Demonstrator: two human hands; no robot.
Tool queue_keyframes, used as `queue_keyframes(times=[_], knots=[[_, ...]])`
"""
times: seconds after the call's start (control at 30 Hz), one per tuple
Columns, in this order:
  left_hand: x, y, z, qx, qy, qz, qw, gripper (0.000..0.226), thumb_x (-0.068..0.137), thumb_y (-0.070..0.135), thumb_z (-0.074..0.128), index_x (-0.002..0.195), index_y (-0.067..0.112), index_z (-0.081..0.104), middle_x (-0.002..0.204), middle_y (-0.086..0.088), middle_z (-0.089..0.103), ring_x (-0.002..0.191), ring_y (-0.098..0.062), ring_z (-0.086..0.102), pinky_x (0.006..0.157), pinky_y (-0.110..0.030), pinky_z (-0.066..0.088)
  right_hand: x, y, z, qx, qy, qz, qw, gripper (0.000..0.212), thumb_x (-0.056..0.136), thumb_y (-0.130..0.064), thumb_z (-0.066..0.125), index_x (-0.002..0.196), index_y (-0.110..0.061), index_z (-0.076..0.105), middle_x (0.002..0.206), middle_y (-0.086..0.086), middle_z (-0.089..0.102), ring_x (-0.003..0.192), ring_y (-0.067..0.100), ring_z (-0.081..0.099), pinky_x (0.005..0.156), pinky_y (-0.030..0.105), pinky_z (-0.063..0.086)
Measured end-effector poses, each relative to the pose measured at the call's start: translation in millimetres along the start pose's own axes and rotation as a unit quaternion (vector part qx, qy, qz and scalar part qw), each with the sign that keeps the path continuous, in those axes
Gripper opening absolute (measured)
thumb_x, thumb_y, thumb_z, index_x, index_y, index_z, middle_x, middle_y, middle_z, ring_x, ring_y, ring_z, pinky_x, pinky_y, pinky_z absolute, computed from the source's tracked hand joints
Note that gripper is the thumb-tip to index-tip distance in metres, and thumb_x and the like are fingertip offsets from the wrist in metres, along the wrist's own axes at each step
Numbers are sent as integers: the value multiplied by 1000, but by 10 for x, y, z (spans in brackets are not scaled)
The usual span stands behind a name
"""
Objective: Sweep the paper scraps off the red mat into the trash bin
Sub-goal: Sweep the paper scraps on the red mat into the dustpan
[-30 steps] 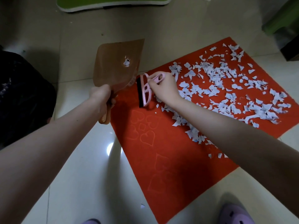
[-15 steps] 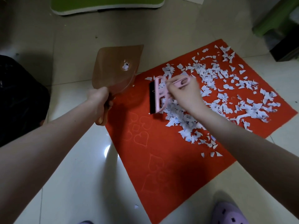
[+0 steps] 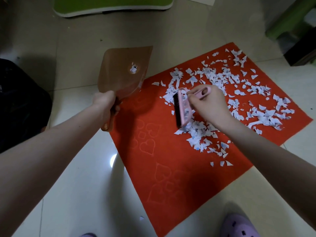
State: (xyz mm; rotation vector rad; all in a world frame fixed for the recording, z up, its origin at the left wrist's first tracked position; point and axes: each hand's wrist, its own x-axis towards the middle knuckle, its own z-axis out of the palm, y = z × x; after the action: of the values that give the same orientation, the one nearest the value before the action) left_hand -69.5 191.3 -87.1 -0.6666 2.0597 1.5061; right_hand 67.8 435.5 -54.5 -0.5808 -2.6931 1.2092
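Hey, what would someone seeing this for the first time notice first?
The bright red floor mat with heart outlines stands out, its far right half littered with torn white paper scraps. At the scraps' left edge the right hand grips a pink plastic brush with black bristles, while the left hand holds a translucent brown plastic dustpan by the mat's far left corner.

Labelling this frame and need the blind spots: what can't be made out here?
Trash bin: head view, cut by the left edge, too dark to see its opening.
Dustpan handle: head view, mostly covered by the left hand.
Paper scraps under the right hand, brush and forearm: hidden.
Print on the scraps: too small to read.
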Motion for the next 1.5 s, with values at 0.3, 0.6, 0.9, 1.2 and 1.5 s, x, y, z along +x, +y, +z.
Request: queue_keyframes(times=[0.3,0.6,0.9,1.2,1.5], knots=[[5,32,42,-22,-8,2,1000,19,84,6,44,66,12,48,53,-4,50,32,-12,35,33,-16,28,208,-92,255,169,0,37,985,13,88,-8,59,90,-1,70,69,8,69,51,8,63,51,21,51],[111,-6,-73,-29,-12,1,1000,16,85,9,44,71,13,48,58,-3,50,29,-9,35,33,-14,28,624,-314,1018,272,-18,80,959,10,89,-6,61,89,0,69,68,5,67,55,6,66,53,20,55],[84,15,-20,-31,-5,1,999,16,86,10,46,71,12,48,57,-3,50,28,-10,35,33,-13,27,721,-64,786,204,39,136,969,11,88,-10,59,82,-3,66,72,10,68,67,26,68,72,51,57],[94,3,103,-19,-11,-2,1000,19,89,13,53,70,12,50,52,-3,52,28,-11,36,34,-16,31,348,127,158,165,106,72,978,13,88,-11,59,93,-6,70,74,5,70,61,14,67,60,31,56],[16,30,131,-19,-2,7,1000,18,87,8,49,69,10,48,55,-6,50,29,-12,34,34,-17,29,593,-107,803,190,15,62,980,12,86,-13,61,88,-9,72,78,6,72,74,23,70,74,50,57]])
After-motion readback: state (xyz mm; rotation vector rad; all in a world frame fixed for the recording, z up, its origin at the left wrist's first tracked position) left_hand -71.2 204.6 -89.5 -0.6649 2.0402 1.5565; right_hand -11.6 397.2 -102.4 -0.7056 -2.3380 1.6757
